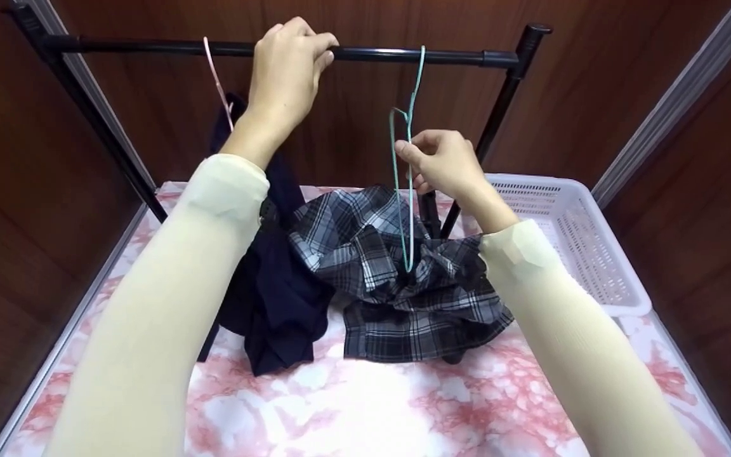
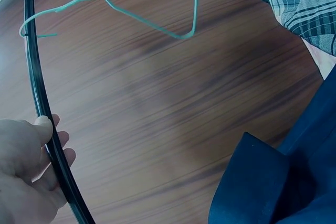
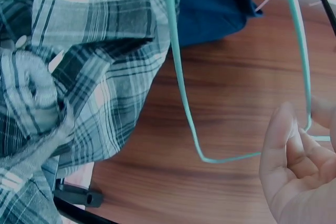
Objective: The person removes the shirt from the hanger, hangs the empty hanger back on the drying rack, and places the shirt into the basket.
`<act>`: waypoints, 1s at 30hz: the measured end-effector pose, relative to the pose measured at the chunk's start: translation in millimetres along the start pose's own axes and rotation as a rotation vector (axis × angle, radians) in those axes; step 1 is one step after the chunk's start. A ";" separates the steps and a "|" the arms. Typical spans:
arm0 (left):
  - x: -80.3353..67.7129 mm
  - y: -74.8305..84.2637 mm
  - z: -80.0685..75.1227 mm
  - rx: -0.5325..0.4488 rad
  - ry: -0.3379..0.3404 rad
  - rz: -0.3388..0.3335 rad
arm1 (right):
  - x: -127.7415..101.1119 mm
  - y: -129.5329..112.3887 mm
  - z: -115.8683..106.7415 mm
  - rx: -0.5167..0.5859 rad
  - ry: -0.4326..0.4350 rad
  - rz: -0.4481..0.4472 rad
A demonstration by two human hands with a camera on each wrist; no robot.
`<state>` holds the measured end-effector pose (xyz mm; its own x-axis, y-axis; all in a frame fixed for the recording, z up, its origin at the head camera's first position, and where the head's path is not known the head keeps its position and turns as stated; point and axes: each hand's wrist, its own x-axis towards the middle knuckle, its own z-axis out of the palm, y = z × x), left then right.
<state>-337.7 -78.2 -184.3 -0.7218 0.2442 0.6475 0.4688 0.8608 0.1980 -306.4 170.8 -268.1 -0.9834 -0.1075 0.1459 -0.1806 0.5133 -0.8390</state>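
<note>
My left hand [image 1: 286, 73] grips the black rail [image 1: 378, 54] of a clothes rack, thumb on one side and fingers round the other in the left wrist view. A teal wire hanger [image 1: 408, 114] hooks over that rail further right. My right hand [image 1: 445, 162] pinches the hanger's wire near its upper part, thumb and fingers meeting at a bend in the right wrist view. Beneath the hanger a grey plaid shirt [image 1: 429, 324] lies crumpled on the table. A navy garment [image 1: 286, 304] hangs below a pink hanger [image 1: 216, 82], partly behind my left forearm.
A white plastic basket [image 1: 613, 254] with perforated sides stands at the right, behind my right forearm. Brown wood-grain walls [image 1: 676, 108] enclose the back and both sides. A pink and white marbled cover [image 1: 340, 406] spreads over the table.
</note>
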 end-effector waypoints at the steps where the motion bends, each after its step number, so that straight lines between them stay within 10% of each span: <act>1: 0.0 -0.2 -0.1 -0.001 0.000 0.001 | -0.4 0.3 -1.0 -0.002 -0.002 -0.002; 20: -3.9 -5.4 -4.1 -0.012 -0.040 -0.024 | -13.1 4.3 -31.7 -0.112 0.036 -0.053; 30: -32.5 -0.1 2.8 -0.136 -0.005 0.024 | -43.3 15.8 -55.0 -0.227 0.087 -0.130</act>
<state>-315.7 -84.9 -207.4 -0.7122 0.2665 0.6495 0.5504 0.7863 0.2809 -267.5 230.4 -258.8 -0.9475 -0.1164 0.2978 -0.2948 0.6787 -0.6726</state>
